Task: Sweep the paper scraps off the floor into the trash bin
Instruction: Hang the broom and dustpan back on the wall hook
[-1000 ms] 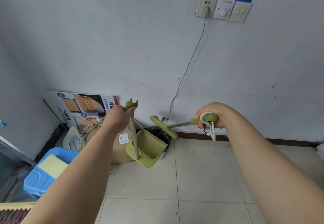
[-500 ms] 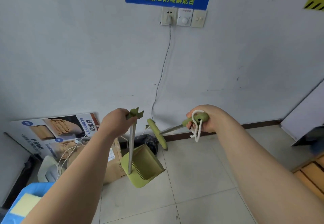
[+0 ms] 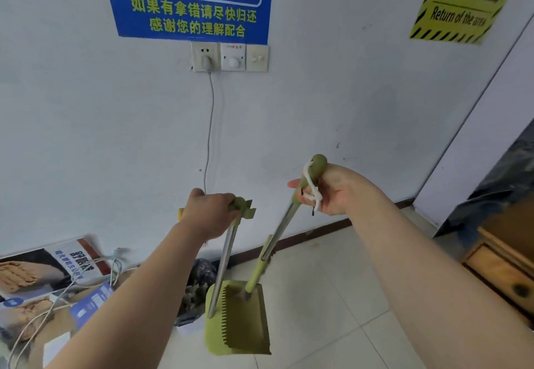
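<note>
Green plastic hangs from both our fists: the left hand (image 3: 209, 214) clenches the dustpan (image 3: 238, 318) handle, below the right hand (image 3: 336, 191) gripping the broom (image 3: 277, 238). No scraps visible; we judge sweeping unstarted, black-lined bin (image 3: 200, 274) beneath our left fingers.

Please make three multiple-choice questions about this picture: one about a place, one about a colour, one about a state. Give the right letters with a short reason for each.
1. Where does the broom's lower end sit?
A. inside the dustpan
B. on the wooden crate
C. against the blue sign

2. What colour is the dustpan?
A. red
B. green
C. black

3. How is the left hand?
A. open and empty
B. resting on the floor
C. closed on the dustpan handle

Answers:
1 A: the broom held by the right hand runs down into the dustpan.
2 B: its tray is light green.
3 C: the left hand grips the dustpan handle.
</note>
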Demonstrator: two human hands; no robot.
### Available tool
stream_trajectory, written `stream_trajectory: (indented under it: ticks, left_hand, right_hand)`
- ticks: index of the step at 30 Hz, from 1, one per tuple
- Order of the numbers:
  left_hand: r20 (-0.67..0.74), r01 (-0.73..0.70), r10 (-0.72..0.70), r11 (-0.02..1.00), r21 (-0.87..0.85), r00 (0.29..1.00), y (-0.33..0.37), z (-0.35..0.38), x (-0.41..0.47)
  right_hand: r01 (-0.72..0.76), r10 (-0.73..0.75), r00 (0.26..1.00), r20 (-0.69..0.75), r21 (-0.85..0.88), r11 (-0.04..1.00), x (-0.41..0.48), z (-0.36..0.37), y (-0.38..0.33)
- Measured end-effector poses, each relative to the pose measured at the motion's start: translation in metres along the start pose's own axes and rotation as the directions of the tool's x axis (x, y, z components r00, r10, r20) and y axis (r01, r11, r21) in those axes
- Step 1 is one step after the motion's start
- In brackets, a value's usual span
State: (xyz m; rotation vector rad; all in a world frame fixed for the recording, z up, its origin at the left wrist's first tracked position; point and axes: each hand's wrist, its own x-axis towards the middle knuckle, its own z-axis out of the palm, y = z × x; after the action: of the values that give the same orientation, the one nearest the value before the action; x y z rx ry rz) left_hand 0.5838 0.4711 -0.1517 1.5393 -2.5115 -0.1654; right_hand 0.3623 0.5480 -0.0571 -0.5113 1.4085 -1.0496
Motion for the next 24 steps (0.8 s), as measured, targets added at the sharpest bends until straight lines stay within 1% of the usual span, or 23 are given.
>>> stream_trajectory:
  ticks: [2,4,7,13,16,19,24]
  left_hand:
    - [0.023,-0.019,0.018,1.0,0.015,1.0,0.022,0.004,0.024]
    - [0.028,-0.069,0.067,0.996,0.059,0.997,0.042,0.01,0.049]
    - [0.032,-0.127,0.124,0.986,0.113,0.992,0.073,0.021,0.089]
    - [0.029,-0.214,0.212,0.97,0.119,0.977,0.14,0.028,0.152]
    - [0.021,-0.212,0.211,0.973,0.09,0.977,0.165,0.031,0.179]
    - [0.002,-0.188,0.188,0.982,0.029,0.982,0.184,0.035,0.209]
    - [-0.114,-0.12,0.122,0.993,0.019,0.986,0.215,0.042,0.265]
  right_hand:
    - [-0.005,0.005,1.0,-0.026,-0.011,1.0,0.012,-0.023,-0.016]
    - [-0.003,0.001,1.0,-0.026,-0.057,0.998,0.024,-0.046,-0.034]
    - [0.063,-0.063,0.998,0.0,-0.065,0.996,0.042,-0.075,-0.061]
    - [0.191,-0.189,0.98,0.061,-0.032,0.981,0.076,-0.122,-0.098]
    - [0.249,-0.246,0.966,0.086,-0.034,0.968,0.089,-0.141,-0.116]
    - [0.316,-0.311,0.947,0.077,-0.065,0.946,0.104,-0.157,-0.138]
    - [0.368,-0.369,0.929,-0.003,-0.072,0.927,0.137,-0.176,-0.171]
